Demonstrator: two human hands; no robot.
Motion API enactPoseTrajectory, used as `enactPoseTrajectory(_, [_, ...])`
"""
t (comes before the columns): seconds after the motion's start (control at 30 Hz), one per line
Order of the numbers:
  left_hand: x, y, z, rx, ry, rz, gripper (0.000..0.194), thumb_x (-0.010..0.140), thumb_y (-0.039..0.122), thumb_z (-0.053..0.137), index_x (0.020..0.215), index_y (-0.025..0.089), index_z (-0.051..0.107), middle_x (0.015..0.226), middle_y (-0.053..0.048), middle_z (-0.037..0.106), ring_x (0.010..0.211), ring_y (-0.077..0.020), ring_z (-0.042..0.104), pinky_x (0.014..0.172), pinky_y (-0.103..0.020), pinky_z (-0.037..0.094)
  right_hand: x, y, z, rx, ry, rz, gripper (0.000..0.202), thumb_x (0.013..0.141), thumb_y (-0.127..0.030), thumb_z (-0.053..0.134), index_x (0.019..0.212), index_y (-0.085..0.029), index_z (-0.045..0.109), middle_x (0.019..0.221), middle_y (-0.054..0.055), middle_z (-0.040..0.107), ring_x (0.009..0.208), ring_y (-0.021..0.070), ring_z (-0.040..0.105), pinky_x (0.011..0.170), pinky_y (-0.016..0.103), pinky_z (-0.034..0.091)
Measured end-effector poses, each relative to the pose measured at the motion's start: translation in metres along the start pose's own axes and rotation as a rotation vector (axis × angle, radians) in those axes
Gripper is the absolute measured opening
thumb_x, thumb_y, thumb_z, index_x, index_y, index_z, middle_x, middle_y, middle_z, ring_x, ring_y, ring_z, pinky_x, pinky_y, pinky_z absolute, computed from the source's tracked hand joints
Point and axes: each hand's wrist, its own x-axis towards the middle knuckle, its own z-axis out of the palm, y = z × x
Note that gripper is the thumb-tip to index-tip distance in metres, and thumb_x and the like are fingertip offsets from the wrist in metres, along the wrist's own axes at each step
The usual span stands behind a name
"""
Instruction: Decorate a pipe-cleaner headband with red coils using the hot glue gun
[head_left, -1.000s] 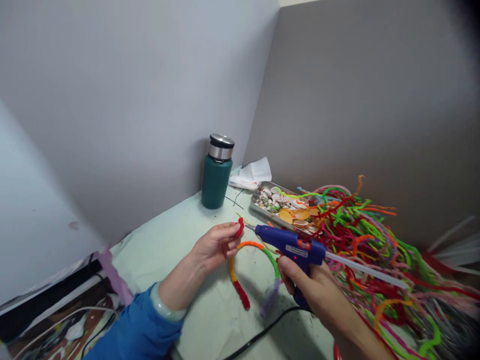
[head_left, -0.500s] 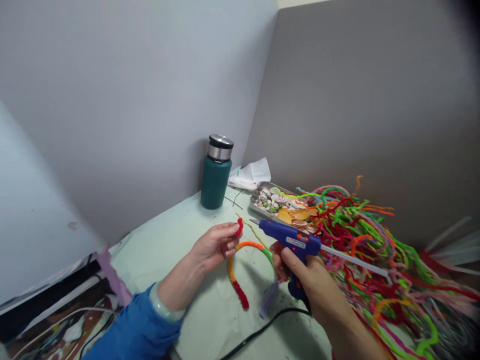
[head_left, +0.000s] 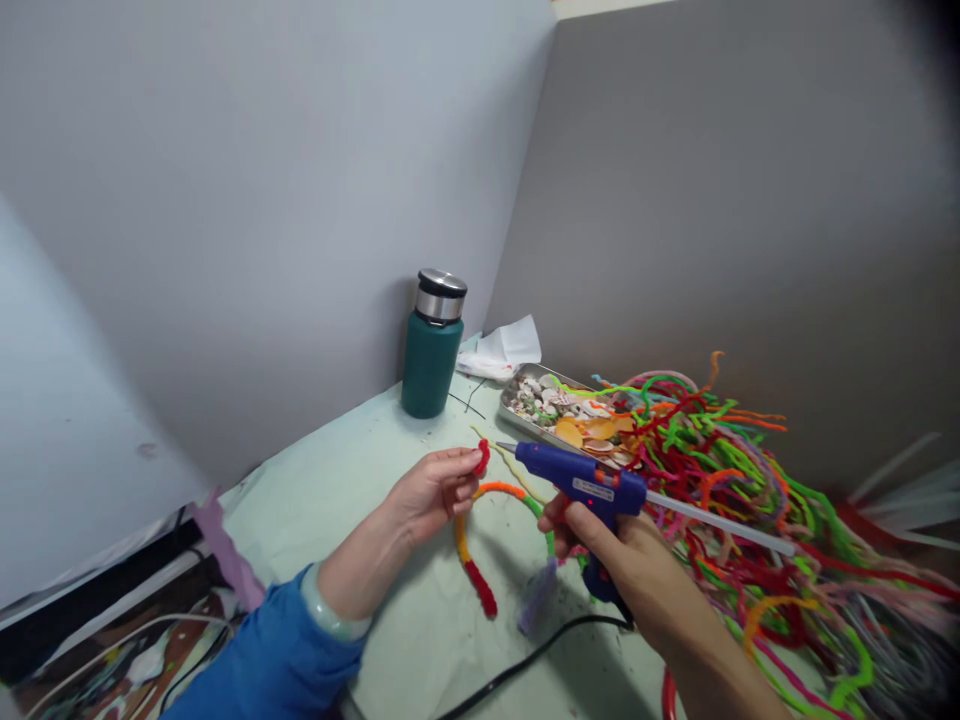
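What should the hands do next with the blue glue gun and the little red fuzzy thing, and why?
Probably the right hand should ease the glue gun slightly closer to the red fuzzy piece. The left hand is pinching that piece, and the gun's tip points at it but seems just short of touching.

a blue left sleeve (head_left: 277,645) meets a pale green band (head_left: 328,612).
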Motion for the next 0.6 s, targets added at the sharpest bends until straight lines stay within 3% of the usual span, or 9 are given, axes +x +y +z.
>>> enactPoseTrajectory(0.3, [-0.0006, 0.0004, 0.0023, 0.051, 0.017, 0.023, 0.018, 0.071, 0.023, 0.068, 0.066, 0.010, 0.057, 0.055, 0.003, 0.038, 0.046, -0.0035, 0.030, 0.041, -0.018, 0.020, -0.0031, -0.0056, 0.0003, -0.138, 0.057, -0.014, 0.047, 0.081, -0.057, 0.046, 0.062, -0.016, 0.060, 0.058, 0.003, 0.057, 0.055, 0.0129, 0.051, 0.050, 0.023, 0.039])
enactPoseTrajectory(0.6, [0.0032, -0.0032, -0.0030, 0.157, 0.055, 0.058, 0.018, 0.070, 0.027, 0.068, 0.071, 0.011, 0.060, 0.049, 0.005, 0.038, 0.043, -0.0041, 0.030, 0.041, -0.019, 0.021, -0.0014, -0.0058, 0.0025, -0.169, 0.094, -0.017, 0.046, 0.078, -0.057, 0.048, 0.058, -0.017, 0.057, 0.053, 0.001, 0.054, 0.050, 0.0120, 0.049, 0.048, 0.023, 0.038])
